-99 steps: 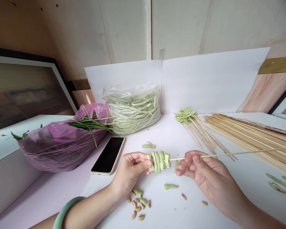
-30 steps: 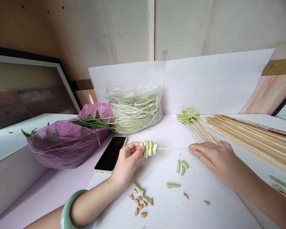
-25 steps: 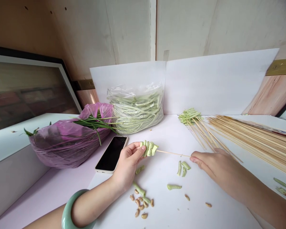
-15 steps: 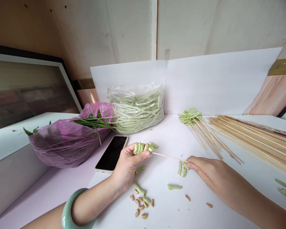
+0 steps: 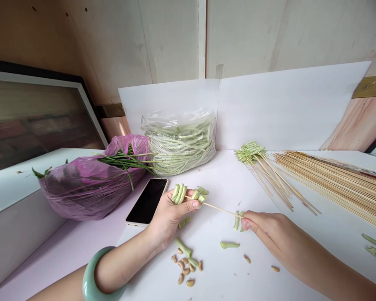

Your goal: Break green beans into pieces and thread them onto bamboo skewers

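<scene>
Green bean pieces (image 5: pixel 179 194), soft and easily split, sit on a light, stiff skewer (image 5: pixel 221 207) over the table (image 5: pixel 216 271). We find the left hand (image 5: pixel 167 221) curled around them, the right hand (image 5: pixel 266 234) pinching the skewer's bare end.

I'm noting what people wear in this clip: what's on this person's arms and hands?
The left hand and right hand are bare, without gloves, and neither arm shows a sleeve. A thick, smooth, pale green bangle circles the left arm.
</scene>
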